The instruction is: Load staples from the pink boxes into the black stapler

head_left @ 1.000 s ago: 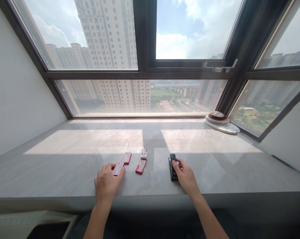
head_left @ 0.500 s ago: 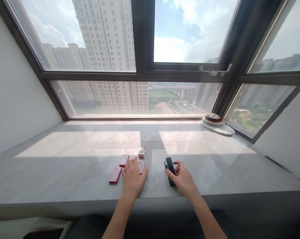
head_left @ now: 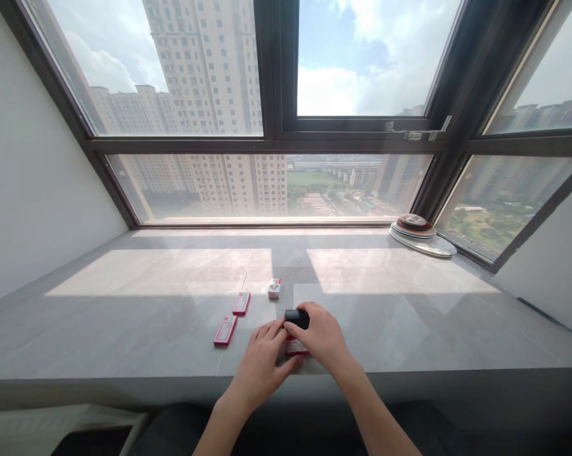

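Lower center: right hand (head_left: 324, 337) grips black stapler-like object (head_left: 296, 318); left hand (head_left: 265, 361), fingers curved, holds red-and-white box (head_left: 296, 347).

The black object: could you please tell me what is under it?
Below the black object, part of a red-edged box shows; the object, left hand and right hand cover the rest.

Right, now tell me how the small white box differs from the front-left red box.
The small white box is short and blocky; the front-left red box is longer and flatter.
The white box has a touch of red, while the red box shows red sides around a pale top.
The white box sits nearer the window than the red one.
Both rest on the ledge.
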`<act>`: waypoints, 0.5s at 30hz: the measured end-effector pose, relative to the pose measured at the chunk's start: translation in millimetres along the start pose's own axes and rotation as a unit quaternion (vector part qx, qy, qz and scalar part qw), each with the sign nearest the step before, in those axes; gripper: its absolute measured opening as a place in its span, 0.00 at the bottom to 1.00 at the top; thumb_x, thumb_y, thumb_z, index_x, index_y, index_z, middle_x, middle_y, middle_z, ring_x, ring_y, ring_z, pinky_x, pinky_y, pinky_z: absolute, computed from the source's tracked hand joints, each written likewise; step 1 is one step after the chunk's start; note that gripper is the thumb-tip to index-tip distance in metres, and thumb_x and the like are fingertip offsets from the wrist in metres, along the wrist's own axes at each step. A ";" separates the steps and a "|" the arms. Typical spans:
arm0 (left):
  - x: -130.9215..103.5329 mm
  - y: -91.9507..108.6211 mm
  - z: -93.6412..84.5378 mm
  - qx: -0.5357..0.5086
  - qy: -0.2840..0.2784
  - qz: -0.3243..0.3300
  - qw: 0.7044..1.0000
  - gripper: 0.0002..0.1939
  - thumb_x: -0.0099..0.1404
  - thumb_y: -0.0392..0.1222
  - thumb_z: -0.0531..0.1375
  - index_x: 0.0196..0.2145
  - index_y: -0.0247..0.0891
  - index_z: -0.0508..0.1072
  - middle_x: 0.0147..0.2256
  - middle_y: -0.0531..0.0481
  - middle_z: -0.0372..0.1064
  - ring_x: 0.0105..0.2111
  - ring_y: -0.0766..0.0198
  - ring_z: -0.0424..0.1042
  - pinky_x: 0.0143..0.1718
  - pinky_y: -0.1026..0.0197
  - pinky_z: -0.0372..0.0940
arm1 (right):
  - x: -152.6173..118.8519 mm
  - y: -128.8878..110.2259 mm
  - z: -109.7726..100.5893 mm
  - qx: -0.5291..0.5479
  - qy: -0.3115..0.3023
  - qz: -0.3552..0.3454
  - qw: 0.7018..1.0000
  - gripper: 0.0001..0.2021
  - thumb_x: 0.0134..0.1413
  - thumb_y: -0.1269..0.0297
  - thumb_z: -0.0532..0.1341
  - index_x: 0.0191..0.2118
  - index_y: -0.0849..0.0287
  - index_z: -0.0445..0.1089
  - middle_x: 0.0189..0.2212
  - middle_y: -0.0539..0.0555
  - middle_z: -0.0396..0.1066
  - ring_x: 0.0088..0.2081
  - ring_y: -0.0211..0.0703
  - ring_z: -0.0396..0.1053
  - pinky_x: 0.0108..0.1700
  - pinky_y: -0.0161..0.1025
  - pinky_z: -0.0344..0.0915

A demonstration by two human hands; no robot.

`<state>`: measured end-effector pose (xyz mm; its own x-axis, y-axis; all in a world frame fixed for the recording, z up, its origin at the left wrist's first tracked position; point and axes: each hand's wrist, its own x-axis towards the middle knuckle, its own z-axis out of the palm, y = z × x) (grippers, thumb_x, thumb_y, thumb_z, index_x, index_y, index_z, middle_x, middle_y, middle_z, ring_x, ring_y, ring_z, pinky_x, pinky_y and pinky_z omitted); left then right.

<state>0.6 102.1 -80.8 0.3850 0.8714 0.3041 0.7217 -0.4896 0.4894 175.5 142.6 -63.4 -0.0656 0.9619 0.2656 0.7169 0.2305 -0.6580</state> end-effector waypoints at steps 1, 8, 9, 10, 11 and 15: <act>-0.4 -2.9 -0.9 0.001 0.003 -0.001 1.000 0.28 0.65 0.46 0.65 0.61 0.52 0.67 0.61 0.48 0.64 0.61 0.47 0.62 0.63 0.44 0.59 | 1.5 -5.1 4.5 -0.015 0.011 0.016 1.000 0.13 0.51 0.53 0.67 0.39 0.53 0.76 0.37 0.56 0.77 0.40 0.52 0.72 0.42 0.42 0.63; -4.8 -15.0 -4.5 0.004 -0.003 -0.009 1.000 0.25 0.67 0.48 0.63 0.61 0.52 0.68 0.66 0.50 0.59 0.65 0.50 0.59 0.65 0.46 0.58 | 8.7 3.3 -6.1 0.180 0.101 0.072 0.976 0.19 0.58 0.45 0.58 0.40 0.57 0.73 0.34 0.55 0.77 0.37 0.48 0.73 0.41 0.40 0.67; -5.3 -14.9 -5.2 0.002 -0.003 -0.011 1.000 0.25 0.66 0.48 0.63 0.61 0.52 0.68 0.66 0.51 0.59 0.65 0.51 0.58 0.66 0.46 0.58 | 7.2 13.0 -11.4 0.236 0.104 0.084 0.963 0.21 0.61 0.45 0.54 0.41 0.58 0.73 0.36 0.57 0.77 0.39 0.48 0.74 0.41 0.39 0.68; -5.7 -14.6 -6.0 -0.001 -0.002 -0.014 1.000 0.26 0.66 0.47 0.63 0.61 0.53 0.68 0.66 0.51 0.58 0.65 0.52 0.59 0.66 0.47 0.58 | 4.9 25.0 -17.0 0.288 0.104 0.101 0.947 0.23 0.63 0.45 0.51 0.43 0.59 0.73 0.39 0.58 0.77 0.41 0.49 0.74 0.40 0.39 0.70; -6.2 -14.0 -6.9 -0.005 0.000 -0.018 1.000 0.25 0.66 0.47 0.63 0.60 0.53 0.68 0.66 0.52 0.58 0.65 0.52 0.59 0.66 0.48 0.58 | 1.8 38.7 -22.8 0.331 0.104 0.126 0.929 0.24 0.64 0.46 0.48 0.44 0.60 0.72 0.42 0.60 0.77 0.41 0.48 0.74 0.39 0.39 0.71; -6.8 -12.1 -10.6 -0.032 0.007 -0.036 0.999 0.19 0.65 0.45 0.63 0.54 0.52 0.74 0.66 0.52 0.59 0.64 0.52 0.61 0.65 0.50 0.60 | -15.8 91.9 -45.3 0.334 0.074 0.264 0.902 0.23 0.63 0.45 0.49 0.41 0.60 0.71 0.37 0.60 0.77 0.27 0.44 0.74 0.24 0.37 0.67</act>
<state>-16.9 101.7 -80.1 0.3250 0.9040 0.2779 0.7086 -0.4274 0.5615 273.9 141.9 -96.1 0.2912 0.9447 -0.1506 0.0397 -0.1692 -0.9848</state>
